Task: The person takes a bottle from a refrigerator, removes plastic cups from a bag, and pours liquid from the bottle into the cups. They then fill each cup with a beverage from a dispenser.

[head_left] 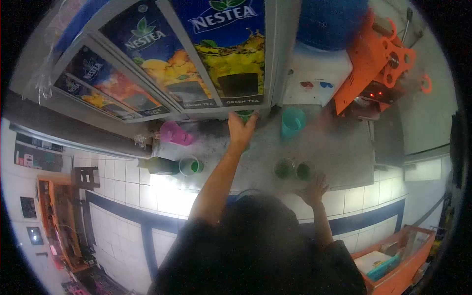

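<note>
My left hand [241,130] reaches up to the dispenser's green tea panel [231,59]. Its fingers are closed around a green cup [245,116] just under the panel's lower edge. My right hand [315,191] rests at the counter's near edge, fingers spread, holding nothing. Close beside its fingertips is a clear cup with green inside [305,170], and a similar cup [284,169] stands to that one's left. Farther back, a teal pitcher [293,122] stands between the dispenser and a white water dispenser [314,81].
A pink pitcher [175,133] stands left on the metal counter [246,172], near a clear cup [191,165] and a dark green bottle-like container [160,165]. An orange rack [373,64] is at the back right. Below, at the right, sits an orange box [408,250] holding papers.
</note>
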Demonstrator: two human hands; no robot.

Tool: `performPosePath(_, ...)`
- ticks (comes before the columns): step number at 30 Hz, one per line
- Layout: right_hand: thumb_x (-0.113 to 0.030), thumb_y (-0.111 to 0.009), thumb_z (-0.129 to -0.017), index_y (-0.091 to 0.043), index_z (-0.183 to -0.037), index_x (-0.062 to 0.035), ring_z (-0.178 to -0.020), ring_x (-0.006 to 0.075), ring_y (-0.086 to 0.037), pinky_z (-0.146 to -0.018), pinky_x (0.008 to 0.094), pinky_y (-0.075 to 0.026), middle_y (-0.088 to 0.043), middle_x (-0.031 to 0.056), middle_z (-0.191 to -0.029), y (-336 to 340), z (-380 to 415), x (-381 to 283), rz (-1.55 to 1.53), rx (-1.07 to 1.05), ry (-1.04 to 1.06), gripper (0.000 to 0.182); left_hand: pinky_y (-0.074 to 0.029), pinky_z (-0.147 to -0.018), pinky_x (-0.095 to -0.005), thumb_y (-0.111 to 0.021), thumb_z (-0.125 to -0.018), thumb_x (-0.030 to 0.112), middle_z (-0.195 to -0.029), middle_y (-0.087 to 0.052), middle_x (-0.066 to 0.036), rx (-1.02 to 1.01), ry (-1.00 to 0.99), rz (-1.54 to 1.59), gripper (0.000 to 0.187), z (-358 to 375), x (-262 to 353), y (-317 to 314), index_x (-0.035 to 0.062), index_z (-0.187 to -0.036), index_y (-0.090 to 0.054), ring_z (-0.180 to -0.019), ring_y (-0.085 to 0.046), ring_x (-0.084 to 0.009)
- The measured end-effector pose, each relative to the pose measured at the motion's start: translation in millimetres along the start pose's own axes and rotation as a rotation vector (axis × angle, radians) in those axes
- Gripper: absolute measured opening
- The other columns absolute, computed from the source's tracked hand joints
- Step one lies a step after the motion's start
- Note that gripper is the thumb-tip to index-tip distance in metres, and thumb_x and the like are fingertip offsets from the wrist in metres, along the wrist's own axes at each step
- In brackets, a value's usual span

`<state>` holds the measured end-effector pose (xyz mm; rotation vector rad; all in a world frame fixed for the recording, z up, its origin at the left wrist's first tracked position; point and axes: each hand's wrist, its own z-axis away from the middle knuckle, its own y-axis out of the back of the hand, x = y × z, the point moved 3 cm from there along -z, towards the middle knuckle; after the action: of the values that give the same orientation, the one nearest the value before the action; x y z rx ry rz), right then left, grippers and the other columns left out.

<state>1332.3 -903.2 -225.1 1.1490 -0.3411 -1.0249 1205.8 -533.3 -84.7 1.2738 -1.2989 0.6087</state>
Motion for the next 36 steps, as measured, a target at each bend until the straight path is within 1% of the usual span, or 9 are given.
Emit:
performPosePath(4,-0.07,-0.08,-0.061,0.001,-0.154,0.0043,-0.149,0.0466,0.009,-0.109,0.074,0.004,0.002,0.0326,-0.16,14,2,-10,-0.018,-0.042,-0.053,0.144,-0.05,-0.083,-0.0406,-0.078,-0.077,0.019,-0.096,-0.066,-0.024,-0.085,0.143,0.228,0.047,0,1,-6,-0.0068,-0.107,-0.053,-0.093,-0.066,-0.0369)
performPosePath(6,-0.07,-0.08,-0.06,0.001,-0.155,0.0034,-0.149,0.046,0.01,-0.109,0.0735,0.004,0.003,0.0322,-0.16,12,2,-9,-0.016,-0.037,-0.048,0.144,-0.05,-0.083,-0.0401,-0.078,-0.078,0.019,-0.097,-0.066,-0.023,0.039,0.004,0.188,0.047,-1,-1,-7,-0.0066,-0.108,-0.052,-0.093,-0.066,-0.0348)
performPosePath(16,-0.07,-0.08,-0.06,0.0,-0.155,0.0028,-0.149,0.0453,0.009,-0.109,0.0737,0.003,0.003,0.0317,-0.16,11,2,-9,0.006,-0.034,-0.044,0.143,-0.05,-0.084,-0.0394,-0.078,-0.078,0.024,-0.105,-0.065,-0.024,0.11,-0.067,0.115,0.052,5,14,-6,-0.007,-0.111,-0.051,-0.097,-0.065,-0.0342)
performPosePath(18,-0.07,-0.08,-0.06,-0.001,-0.155,0.0031,-0.149,0.0456,0.009,-0.109,0.074,0.003,0.002,0.0317,-0.16,5,0,-4,-0.009,-0.018,-0.038,0.143,-0.05,-0.084,-0.0399,-0.077,-0.079,0.025,-0.105,-0.065,-0.024,0.019,0.156,0.115,0.053,5,3,-9,-0.007,-0.112,-0.05,-0.096,-0.065,-0.0352)
performPosePath(21,-0.071,-0.08,-0.06,-0.003,-0.154,0.0036,-0.149,0.0457,0.008,-0.109,0.0743,0.002,0.001,0.0318,-0.16,1,0,0,-0.016,0.017,-0.014,0.143,-0.05,-0.084,-0.0405,-0.077,-0.079,0.026,-0.105,-0.065,-0.023,0.036,-0.003,0.084,0.055,0,-6,-11,-0.0067,-0.114,-0.049,-0.095,-0.065,-0.0339)
performPosePath(24,-0.071,-0.08,-0.06,-0.003,-0.154,0.004,-0.149,0.046,0.007,-0.109,0.0747,0.001,0.0,0.0323,-0.16,13,6,-8,-0.022,0.012,-0.003,0.143,-0.049,-0.086,-0.0397,-0.077,-0.08,0.024,-0.107,-0.065,-0.022,-0.02,0.141,0.133,0.056,1,-10,-14,-0.0066,-0.116,-0.047,-0.096,-0.064,-0.0318)
performPosePath(27,-0.072,-0.08,-0.06,-0.003,-0.154,0.0041,-0.149,0.0468,0.007,-0.108,0.0752,0.001,0.001,0.0328,-0.16,12,1,-8,-0.027,-0.008,-0.001,0.144,-0.049,-0.087,-0.0388,-0.077,-0.08,0.022,-0.109,-0.065,-0.022,-0.02,0.15,0.282,0.057,7,12,-9,-0.006,-0.118,-0.046,-0.099,-0.064,-0.0305)
performPosePath(34,-0.078,-0.075,-0.06,-0.002,-0.154,0.0043,-0.148,0.049,0.008,-0.108,0.0756,0.002,0.004,0.0338,-0.159,2,0,-2,-0.031,0.019,0.026,0.145,-0.047,-0.091,-0.0385,-0.078,-0.08,0.021,-0.114,-0.063,-0.023,0.047,0.072,0.258,0.06,3,6,-9,-0.0044,-0.122,-0.044,-0.105,-0.063,-0.0318)
performPosePath(36,-0.079,-0.075,-0.059,-0.002,-0.154,0.0045,-0.148,0.049,0.008,-0.108,0.0757,0.002,0.005,0.0336,-0.159,2,0,-3,0.013,-0.018,0.011,0.146,-0.047,-0.092,-0.0393,-0.078,-0.08,0.021,-0.118,-0.061,-0.025,0.037,0.015,0.312,0.063,3,10,-8,-0.0055,-0.125,-0.042,-0.107,-0.062,-0.0355)
